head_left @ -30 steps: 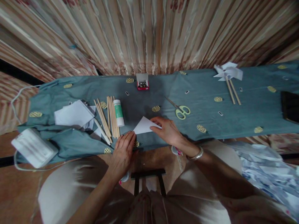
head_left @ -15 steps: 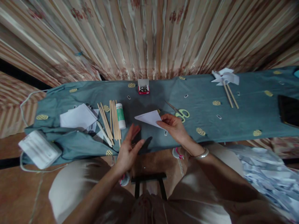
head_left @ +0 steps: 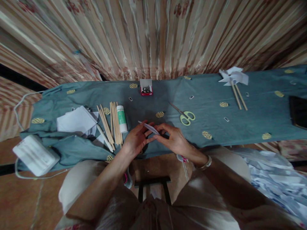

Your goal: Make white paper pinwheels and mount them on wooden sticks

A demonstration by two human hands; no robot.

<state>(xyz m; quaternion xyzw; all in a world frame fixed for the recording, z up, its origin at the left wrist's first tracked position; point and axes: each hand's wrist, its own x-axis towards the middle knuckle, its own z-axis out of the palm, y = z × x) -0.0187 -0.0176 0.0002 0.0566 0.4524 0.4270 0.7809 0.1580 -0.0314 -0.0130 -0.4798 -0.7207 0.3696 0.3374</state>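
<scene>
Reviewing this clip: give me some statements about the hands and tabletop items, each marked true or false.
1. The right hand holds a white paper piece. True.
2. The scissors lie inside the red box. False: they lie outside it, on the cloth.
3. The red box's lid is open. True.
4. The left hand grips the green-and-white tube. False: its fingers are at the white paper piece.
</scene>
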